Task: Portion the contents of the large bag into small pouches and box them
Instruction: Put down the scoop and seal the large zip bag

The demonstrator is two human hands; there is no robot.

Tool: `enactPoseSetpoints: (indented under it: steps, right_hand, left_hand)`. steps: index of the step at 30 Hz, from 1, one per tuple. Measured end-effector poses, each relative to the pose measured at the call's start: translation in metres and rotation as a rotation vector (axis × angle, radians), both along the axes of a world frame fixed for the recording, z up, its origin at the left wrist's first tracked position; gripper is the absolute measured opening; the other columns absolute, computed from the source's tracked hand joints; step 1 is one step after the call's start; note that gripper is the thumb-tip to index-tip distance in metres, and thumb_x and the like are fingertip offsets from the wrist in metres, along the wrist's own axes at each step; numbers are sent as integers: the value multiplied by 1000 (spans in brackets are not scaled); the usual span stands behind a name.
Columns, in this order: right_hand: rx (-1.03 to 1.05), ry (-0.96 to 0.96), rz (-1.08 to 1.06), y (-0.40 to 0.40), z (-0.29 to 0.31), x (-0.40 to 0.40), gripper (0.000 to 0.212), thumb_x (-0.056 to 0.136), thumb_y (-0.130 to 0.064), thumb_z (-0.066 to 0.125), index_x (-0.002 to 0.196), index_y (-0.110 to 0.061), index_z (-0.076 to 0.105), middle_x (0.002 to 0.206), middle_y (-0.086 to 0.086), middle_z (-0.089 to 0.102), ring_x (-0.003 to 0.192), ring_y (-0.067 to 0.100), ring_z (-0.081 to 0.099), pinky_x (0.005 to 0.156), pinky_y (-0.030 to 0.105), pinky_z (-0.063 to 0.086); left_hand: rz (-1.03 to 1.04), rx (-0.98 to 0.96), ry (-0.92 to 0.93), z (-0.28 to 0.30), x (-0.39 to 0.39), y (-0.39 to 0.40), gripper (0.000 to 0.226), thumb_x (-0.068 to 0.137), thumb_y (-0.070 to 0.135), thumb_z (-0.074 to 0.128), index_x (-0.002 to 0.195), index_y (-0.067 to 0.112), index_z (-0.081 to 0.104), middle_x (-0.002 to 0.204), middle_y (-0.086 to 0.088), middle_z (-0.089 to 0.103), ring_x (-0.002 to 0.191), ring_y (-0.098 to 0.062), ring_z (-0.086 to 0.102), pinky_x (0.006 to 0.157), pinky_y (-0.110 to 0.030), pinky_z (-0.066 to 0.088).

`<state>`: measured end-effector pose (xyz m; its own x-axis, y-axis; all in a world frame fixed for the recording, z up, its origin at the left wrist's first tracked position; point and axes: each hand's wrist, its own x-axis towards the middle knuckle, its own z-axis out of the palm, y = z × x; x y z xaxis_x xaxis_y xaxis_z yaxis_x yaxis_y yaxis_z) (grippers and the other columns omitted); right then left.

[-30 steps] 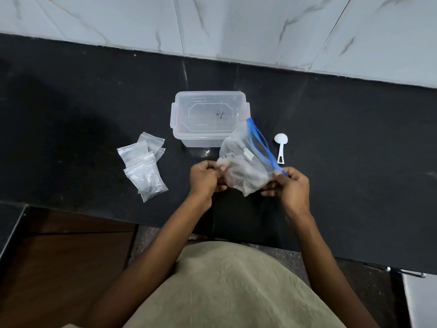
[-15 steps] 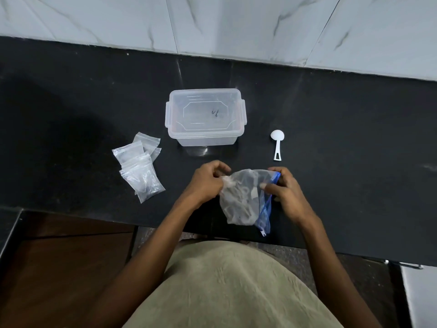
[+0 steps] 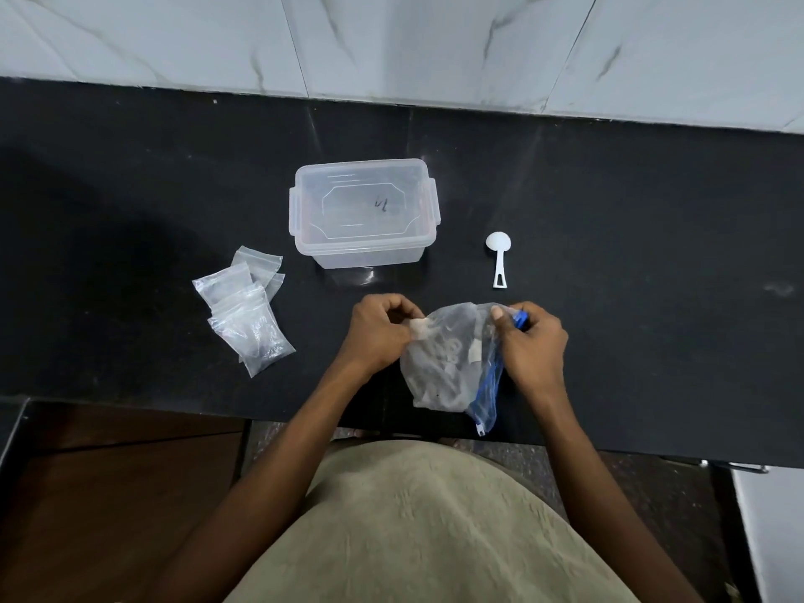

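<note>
Low in the frame's centre both hands, the left hand (image 3: 379, 337) and right hand (image 3: 531, 341), are pinching the large bag (image 3: 448, 363) with curled fingers on the tabletop (image 3: 631, 211), while the pouches (image 3: 243, 315) at left and the lidded box (image 3: 363, 211) above are waiting, apparently unfilled.

counter (image 3: 609, 211): black, glossy | wall tiles (image 3: 391, 41): white with grey veining | box (image 3: 364, 254): clear, dark scribble on its base | pouches (image 3: 243, 315): clear | spoon (image 3: 499, 254): white | large bag (image 3: 443, 363): clear, blue zip strip, contents dark, perhaps grey-brown
</note>
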<state>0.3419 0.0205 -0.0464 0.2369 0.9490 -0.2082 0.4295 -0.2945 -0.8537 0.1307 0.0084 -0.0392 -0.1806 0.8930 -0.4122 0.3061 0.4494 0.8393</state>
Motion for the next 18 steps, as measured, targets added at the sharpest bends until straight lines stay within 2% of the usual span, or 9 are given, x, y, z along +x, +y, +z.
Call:
enactPoseSetpoints:
  steps: [3,5,8,12,15,16,18]
  right_hand:
    - [-23,85,-87,1,-4,4,25,94,-22,71,73,-9,66,69,6,67,62,9,58,64,28,51]
    - [-42,116,-99,-1,-7,5,25,94,-22,71,73,-10,67,68,2,67,61,8,58,64,28,52]
    - [-36,91,-78,-1,-8,6,24,96,-22,69,77,-8,67,72,6,67,62,9,57,63,25,50]
    - [-6,51,-144,1,-12,9,23,98,-23,65,81,-8,64,75,3,66,67,11,57,67,30,51]
    - [21,10,-233,0,-15,9,21,101,-23,61,84,-10,62,73,-3,61,68,11,55,69,31,48]
    - [31,-4,-260,0,-16,9,21,101,-23,60,86,-9,61,74,-5,60,69,11,55,70,32,48]
    - [46,-17,-298,0,-17,9,20,103,-23,58,90,-9,61,76,-5,59,70,12,55,70,32,46]
  left_hand:
    - [9,-38,169,0,3,4,19,72,0,67,64,17,69,66,3,69,59,-9,60,57,-28,53]
    - [42,-91,172,1,7,5,20,72,-1,56,65,14,68,63,6,65,58,-10,57,55,-24,46]
    - [112,-122,20,2,11,7,30,71,-9,43,71,8,68,68,3,65,64,-12,56,55,-23,44]
    - [233,-86,-284,3,9,5,30,77,-13,40,85,6,62,75,-5,61,62,-14,52,48,-22,44]
    - [169,-243,-357,6,8,3,14,90,1,51,102,8,54,89,-8,66,71,-18,63,52,-30,55]
    - [107,-314,-361,7,9,2,15,93,8,58,107,9,51,96,-8,67,77,-19,66,56,-33,58]
    - [7,-384,-364,5,13,0,34,90,9,71,116,9,49,109,-10,66,88,-22,69,58,-34,60]
